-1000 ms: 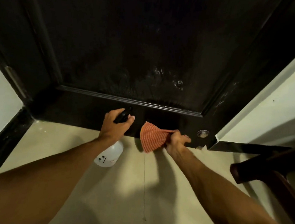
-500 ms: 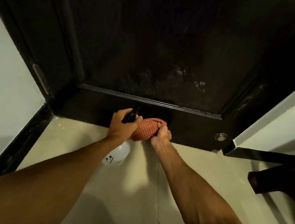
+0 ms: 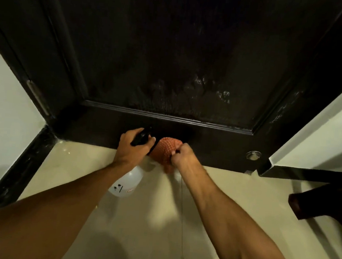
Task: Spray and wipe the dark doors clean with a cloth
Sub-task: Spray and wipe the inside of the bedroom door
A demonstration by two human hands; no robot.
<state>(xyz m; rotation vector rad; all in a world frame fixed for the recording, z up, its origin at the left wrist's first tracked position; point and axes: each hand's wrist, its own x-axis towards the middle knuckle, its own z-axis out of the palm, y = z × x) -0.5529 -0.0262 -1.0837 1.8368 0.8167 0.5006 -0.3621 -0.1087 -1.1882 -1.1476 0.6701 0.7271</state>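
Note:
A dark panelled door [image 3: 192, 59] fills the upper view, with wet streaks low on its panel. My left hand [image 3: 131, 148] grips the black trigger head of a white spray bottle [image 3: 127, 183], which hangs below the hand over the floor. My right hand [image 3: 184, 157] holds a bunched orange checked cloth [image 3: 165, 151] against the door's bottom rail, right beside the left hand.
A round metal door stop [image 3: 253, 155] sits on the bottom rail at the right. A metal hinge [image 3: 36, 96] shows on the left frame. White walls and dark skirting [image 3: 17, 170] flank the cream tiled floor [image 3: 159, 220]. Dark wooden furniture [image 3: 320, 202] juts in at the right.
My right hand has carried the cloth leftward along the bottom rail until it sits bunched beside the left hand. The left hand kept hold of the bottle.

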